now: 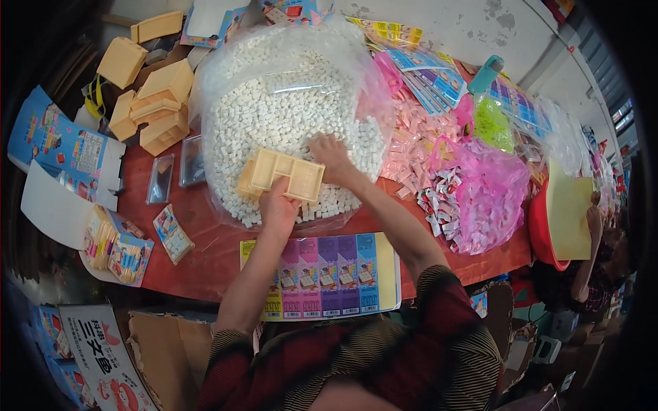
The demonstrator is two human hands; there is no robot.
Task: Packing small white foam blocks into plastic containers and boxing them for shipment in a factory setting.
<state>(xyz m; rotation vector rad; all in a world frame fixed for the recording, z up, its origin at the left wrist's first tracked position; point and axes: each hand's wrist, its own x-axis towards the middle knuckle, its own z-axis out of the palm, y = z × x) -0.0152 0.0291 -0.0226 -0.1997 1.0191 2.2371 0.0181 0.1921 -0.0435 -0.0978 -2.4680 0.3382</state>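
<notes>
My left hand (277,204) is closed on a cream plastic compartment tray (305,179), thumb on its near edge. Another cream piece shows beneath its left side; whether it is a second tray in my grip, I cannot tell. Under the tray spreads a large heap of small white blocks (257,113) in a clear plastic bag (375,89). Just beyond the tray's right end, my right hand (330,157) reaches into the blocks, fingers bent and slightly apart. Its fingertips are partly hidden among them, and no block in its grasp can be made out.
Stacked cream trays (164,89) stand at the far left, above an opened blue box (68,154). Printed card sheets (329,274) lie at the near edge. Pink packets (421,140), a pink bag (490,192) and a red basin (541,229) are right, where another person works.
</notes>
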